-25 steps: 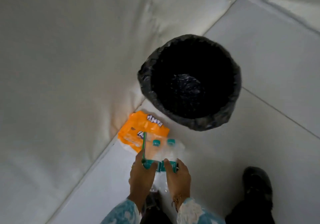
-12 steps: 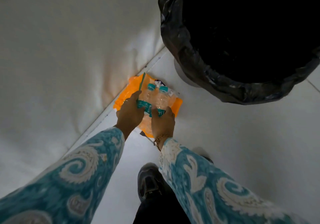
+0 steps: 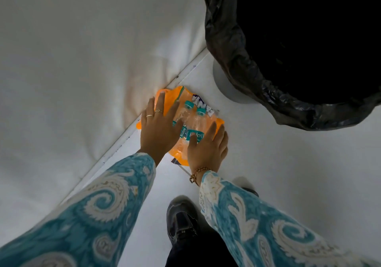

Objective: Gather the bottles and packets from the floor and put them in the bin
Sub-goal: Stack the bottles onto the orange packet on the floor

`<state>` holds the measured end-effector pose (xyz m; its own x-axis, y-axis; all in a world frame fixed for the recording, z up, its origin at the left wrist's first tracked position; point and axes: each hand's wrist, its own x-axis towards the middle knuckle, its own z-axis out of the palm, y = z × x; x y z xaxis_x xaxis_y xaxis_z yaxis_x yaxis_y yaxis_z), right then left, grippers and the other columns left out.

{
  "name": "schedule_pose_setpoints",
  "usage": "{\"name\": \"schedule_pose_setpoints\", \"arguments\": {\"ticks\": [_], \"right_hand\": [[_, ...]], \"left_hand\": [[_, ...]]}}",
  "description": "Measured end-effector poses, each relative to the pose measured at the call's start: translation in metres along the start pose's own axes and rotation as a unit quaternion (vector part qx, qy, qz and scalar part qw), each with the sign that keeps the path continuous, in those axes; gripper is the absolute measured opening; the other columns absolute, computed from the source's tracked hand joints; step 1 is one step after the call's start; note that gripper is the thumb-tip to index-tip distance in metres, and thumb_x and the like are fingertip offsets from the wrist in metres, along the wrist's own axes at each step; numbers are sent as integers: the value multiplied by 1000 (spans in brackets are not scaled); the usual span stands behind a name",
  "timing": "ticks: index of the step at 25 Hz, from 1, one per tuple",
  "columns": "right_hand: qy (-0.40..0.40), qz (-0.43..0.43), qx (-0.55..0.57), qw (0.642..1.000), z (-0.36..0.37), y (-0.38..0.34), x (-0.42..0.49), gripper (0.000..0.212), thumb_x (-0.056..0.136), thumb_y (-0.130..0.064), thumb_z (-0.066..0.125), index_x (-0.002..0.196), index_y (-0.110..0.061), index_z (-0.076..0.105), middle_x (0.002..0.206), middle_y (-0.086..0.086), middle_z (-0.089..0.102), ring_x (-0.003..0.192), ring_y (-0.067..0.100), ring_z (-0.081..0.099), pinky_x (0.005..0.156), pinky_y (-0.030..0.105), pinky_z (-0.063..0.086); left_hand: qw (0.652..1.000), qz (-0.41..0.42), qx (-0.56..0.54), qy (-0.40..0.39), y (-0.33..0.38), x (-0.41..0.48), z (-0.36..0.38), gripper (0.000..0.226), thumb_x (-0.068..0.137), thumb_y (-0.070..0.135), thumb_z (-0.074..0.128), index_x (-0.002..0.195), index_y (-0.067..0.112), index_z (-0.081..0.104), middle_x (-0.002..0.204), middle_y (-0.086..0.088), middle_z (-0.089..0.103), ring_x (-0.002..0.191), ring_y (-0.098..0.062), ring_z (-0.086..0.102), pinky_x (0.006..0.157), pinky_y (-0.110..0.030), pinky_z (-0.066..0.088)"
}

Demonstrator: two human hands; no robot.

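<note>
Two clear plastic bottles with teal caps (image 3: 196, 120) lie side by side on an orange packet (image 3: 173, 96) on the white floor, against the foot of the wall. My left hand (image 3: 158, 128) lies flat with fingers spread over the packet's left part and the left bottle. My right hand (image 3: 208, 149) rests on the lower right, thumb on the teal label, fingers extended over the packet's right edge. Neither hand is closed around anything. The bin (image 3: 233, 60), lined with a black bag, stands close at the upper right, its mouth dark.
A white wall (image 3: 82, 60) fills the left side and meets the floor along a diagonal skirting line. My black shoe (image 3: 181, 221) stands just below the packet. A small dark-and-white scrap (image 3: 179, 162) pokes out under the packet's near edge.
Both hands held the bottles by their labels before; now the fingers are spread flat over bottles and packet. The view has dropped closer to the floor.
</note>
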<state>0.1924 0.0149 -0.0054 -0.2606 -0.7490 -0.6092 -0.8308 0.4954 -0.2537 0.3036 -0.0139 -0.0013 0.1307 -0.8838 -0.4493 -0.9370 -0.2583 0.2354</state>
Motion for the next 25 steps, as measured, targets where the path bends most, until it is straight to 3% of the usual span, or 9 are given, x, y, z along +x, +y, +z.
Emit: {"name": "schedule_pose_setpoints", "arguments": {"ticks": [2,5,9,12,15,21,25], "right_hand": [[-27,12,-19,999,4,1,6,74,92,-48,40,149,-18,4,159,14,-2,146,34,-4,116,55,9],[-56,67,17,996,12,3,14,81,88,-61,36,149,-25,-3,159,12,-11,145,36,-10,115,59,7],[-89,92,75,989,18,9,23,83,86,-62,39,149,-26,-3,159,11,-10,145,37,0,113,59,16],[-119,88,148,978,17,11,23,82,89,-55,43,149,-20,-1,159,9,-5,142,39,16,111,54,26],[-121,60,149,980,11,12,19,79,92,-46,44,149,-14,0,160,7,2,137,38,30,109,49,33],[-113,-10,49,992,-11,23,28,73,94,-39,44,149,-14,4,160,4,4,136,36,30,107,47,34],[-133,-24,36,990,-15,32,38,75,92,-44,45,149,-17,3,160,5,3,140,37,24,109,49,30]], "left_hand": [[1000,9,11,-10,1,5,5,59,92,46,41,145,24,26,158,-14,10,142,-43,10,112,-59,17],[999,-9,12,-44,-1,8,16,67,90,53,39,147,27,16,158,-14,3,142,-44,7,112,-60,16],[997,-48,-17,-58,-7,10,25,68,90,55,38,147,27,14,158,-15,4,142,-42,11,112,-60,16],[993,-85,-45,-70,-9,4,28,69,90,53,41,147,27,13,157,-16,7,140,-44,15,110,-62,20],[987,-116,-78,-85,-8,-9,33,69,90,51,43,147,28,12,157,-15,9,139,-46,17,108,-63,23],[977,-143,-131,-93,7,-43,45,70,90,38,52,147,23,13,157,-16,5,138,-48,17,108,-61,26],[971,-158,-161,-81,11,-45,56,76,89,41,54,148,22,11,157,-19,-1,140,-47,13,111,-59,22]]}}
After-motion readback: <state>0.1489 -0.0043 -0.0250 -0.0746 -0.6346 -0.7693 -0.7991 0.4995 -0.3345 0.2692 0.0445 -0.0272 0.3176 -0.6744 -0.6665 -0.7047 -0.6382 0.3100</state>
